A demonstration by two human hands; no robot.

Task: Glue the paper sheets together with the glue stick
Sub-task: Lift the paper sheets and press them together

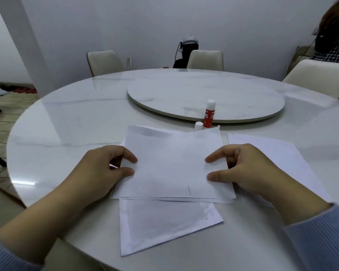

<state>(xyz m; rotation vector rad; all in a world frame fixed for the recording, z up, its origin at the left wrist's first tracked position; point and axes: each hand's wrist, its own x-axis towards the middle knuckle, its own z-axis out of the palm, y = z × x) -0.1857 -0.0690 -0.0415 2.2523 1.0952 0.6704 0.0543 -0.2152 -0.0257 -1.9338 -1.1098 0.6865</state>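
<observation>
- Red glue stick (pixel 208 114), white top, stands upright on the round white marble table (pixel 67 124), long axis vertical; its loose white cap (pixel 198 126) just beside it.
- Left hand (pixel 98 171) pinches the top white paper sheet (pixel 170 165) at its left edge, thumb and forefinger.
- Right hand (pixel 247 169) pinches its right edge likewise.
- At least three more sheets: one under (pixel 164 223), one right (pixel 272 151).

glossy marble-look table (pixel 70 122) (veined), matt white paper sheets (pixel 170 165)

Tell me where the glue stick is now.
In the head view the glue stick stands upright past the far edge of the held sheet, right of centre, beside its cap and against the turntable rim.
</observation>
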